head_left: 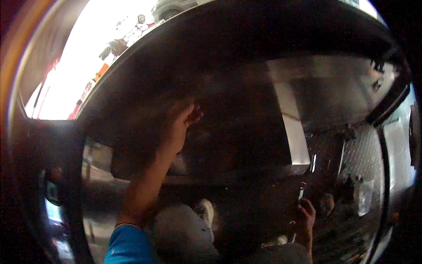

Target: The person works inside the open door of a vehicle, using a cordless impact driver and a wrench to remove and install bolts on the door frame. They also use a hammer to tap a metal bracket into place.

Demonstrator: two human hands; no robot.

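My left hand (187, 118) reaches forward along a large dark panel (228, 119), its fingers curled. Whatever those fingers hold, if anything, is lost in the dark. Lower on the right, my right hand (307, 214) is closed on a wrench (302, 190), whose ring end sticks up past the fingers. The rest of the wrench is hidden behind the hand. Right of the dark panel runs a bright metal strip (293, 136).
My knee (182, 226) and a light shoe (205, 212) are below my left hand. Patterned metal plate (362, 152) lies at the right, with dark clutter in front of it. Bright daylight, a vehicle (173, 8) and an orange object (102, 70) show beyond the panel's upper left edge.
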